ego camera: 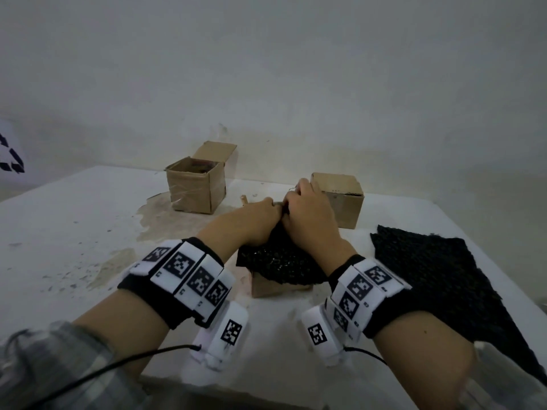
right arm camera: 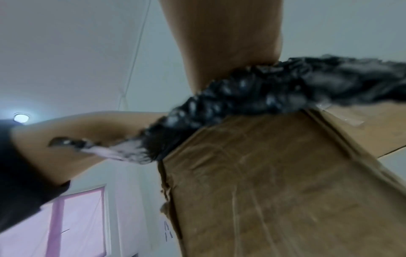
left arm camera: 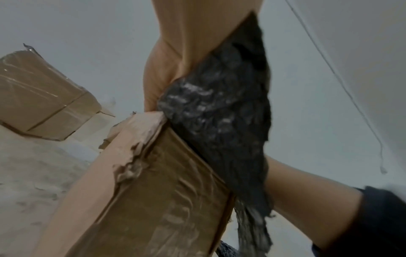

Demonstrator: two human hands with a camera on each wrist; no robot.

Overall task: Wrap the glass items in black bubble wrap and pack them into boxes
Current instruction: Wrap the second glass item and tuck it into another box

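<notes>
A bundle of black bubble wrap [ego camera: 278, 261] sits on top of a small cardboard box [ego camera: 269, 287] at the table's middle. My left hand [ego camera: 257, 220] and right hand [ego camera: 307, 214] meet over it, fingers curled into the wrap at its far side. In the left wrist view the wrap [left arm camera: 222, 111] bulges over the box's torn top edge [left arm camera: 162, 182]. The right wrist view shows the wrap [right arm camera: 241, 99] draped over the box [right arm camera: 274, 182]. Whatever is inside the wrap is hidden.
An open cardboard box [ego camera: 194, 184] stands at the back left, a closed one [ego camera: 340, 199] at the back right behind my hands. A flat sheet of black bubble wrap [ego camera: 438, 276] lies on the right of the white table [ego camera: 74, 232].
</notes>
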